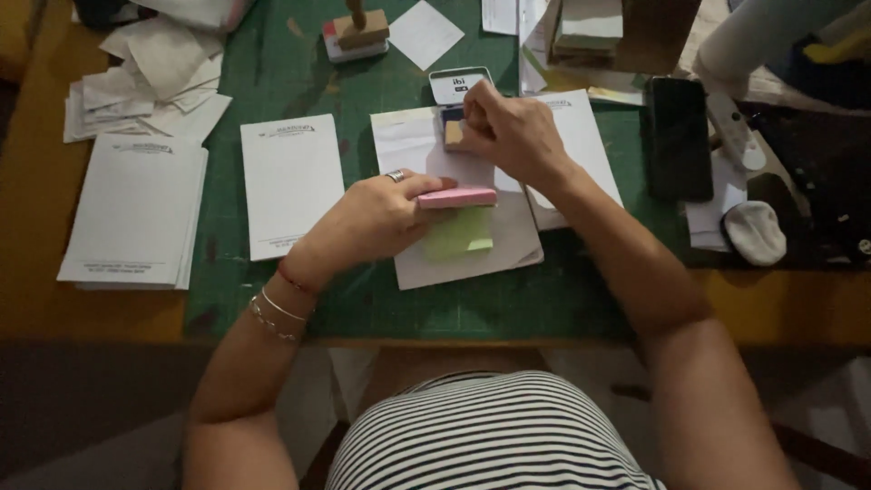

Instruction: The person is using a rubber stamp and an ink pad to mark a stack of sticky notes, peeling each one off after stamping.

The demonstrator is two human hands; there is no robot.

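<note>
My left hand [376, 218] grips a pink sticky-note pad [458, 197] held above a light green sticky note [461, 234] that lies on a white paper pad [472, 259]. My right hand [508, 132] is shut on a small wooden stamp [454, 133], pressing it into an open blue ink pad [458, 95] with its lid raised. Both hands work over the green cutting mat [272, 63].
White notepads lie left of my hands, one [290, 181] on the mat and a stack [136, 213] on the wooden table. Loose papers [145, 73] sit far left. Another wooden stamp [356, 32], a black phone [679, 136] and a white sock-like cloth [755, 231] are nearby.
</note>
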